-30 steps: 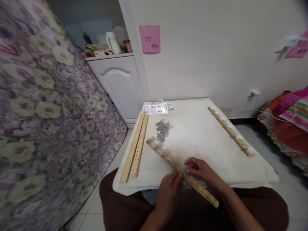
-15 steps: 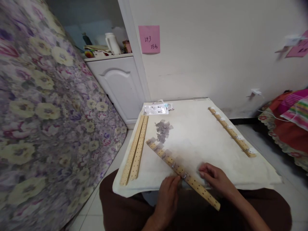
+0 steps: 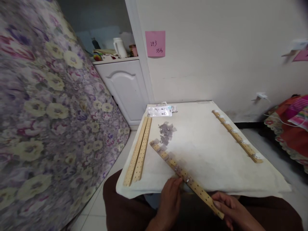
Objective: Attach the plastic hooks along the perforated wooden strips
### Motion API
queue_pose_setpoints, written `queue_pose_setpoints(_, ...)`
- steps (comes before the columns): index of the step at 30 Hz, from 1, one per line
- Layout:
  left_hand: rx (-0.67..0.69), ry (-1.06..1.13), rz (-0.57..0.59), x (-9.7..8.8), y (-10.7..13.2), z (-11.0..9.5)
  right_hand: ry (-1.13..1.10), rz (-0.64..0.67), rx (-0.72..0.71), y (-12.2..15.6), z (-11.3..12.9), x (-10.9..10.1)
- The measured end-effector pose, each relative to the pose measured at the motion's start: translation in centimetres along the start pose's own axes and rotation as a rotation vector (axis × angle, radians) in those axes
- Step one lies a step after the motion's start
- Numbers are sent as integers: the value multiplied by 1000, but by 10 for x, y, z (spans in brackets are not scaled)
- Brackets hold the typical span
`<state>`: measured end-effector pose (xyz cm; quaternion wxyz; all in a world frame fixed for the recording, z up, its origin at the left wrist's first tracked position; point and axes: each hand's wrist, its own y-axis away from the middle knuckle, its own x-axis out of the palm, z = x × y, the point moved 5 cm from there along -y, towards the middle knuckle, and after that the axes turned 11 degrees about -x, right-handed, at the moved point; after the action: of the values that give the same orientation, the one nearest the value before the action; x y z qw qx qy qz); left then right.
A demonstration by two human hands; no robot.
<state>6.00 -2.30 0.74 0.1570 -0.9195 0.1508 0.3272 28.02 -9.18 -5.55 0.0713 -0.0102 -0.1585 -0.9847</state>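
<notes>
A long wooden strip with holes [image 3: 168,158] lies slanted across the near part of the white table [image 3: 211,154], with small clear clips along its far half. My left hand [image 3: 170,196] rests against its middle, fingers curled at the strip's edge. My right hand [image 3: 229,210] grips the strip's near end, which overhangs the table edge above my lap. A small heap of clear clips [image 3: 166,131] lies just beyond the strip's far end.
Two bare wooden strips [image 3: 138,150] lie side by side at the table's left edge. Another strip with clips [image 3: 237,136] lies at the right. A clear packet [image 3: 159,111] sits at the far edge. A flowered mattress [image 3: 48,112] leans on the left; a white cabinet [image 3: 125,89] stands behind.
My right hand has slid from the strip's middle down to its near end. The left hand stays at the middle. The view has shifted slightly right and down.
</notes>
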Motion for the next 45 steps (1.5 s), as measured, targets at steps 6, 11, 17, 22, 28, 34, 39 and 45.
queue_pose_setpoints(6, -11, 35, 11, -2, 0, 0, -42, 9, -26, -3, -8, 0)
queue_pose_setpoints(11, -28, 46, 20, -2, -1, 1, -30, 123, -53, -5, -6, 5)
queue_pose_setpoints(17, -48, 86, 19, -4, -3, 0, -52, 147, -123, -5, 5, 9)
queue_pose_setpoints(22, -45, 110, -19, -7, 0, -2, -59, 132, -143, -4, 11, 7)
queue_pose_setpoints(28, -65, 132, -99, -11, 3, 1, -62, 154, -129, -4, 5, 10)
queue_pose_setpoints(34, -78, 167, -149, -12, 3, 5, -80, 127, -153, 3, 15, 10)
queue_pose_setpoints(39, -60, 126, -162, -12, 2, 3, -104, 6, -168, 4, 23, 5)
queue_pose_setpoints(45, -27, 108, -162, -14, 2, 2, -133, -166, -205, -5, 21, -1)
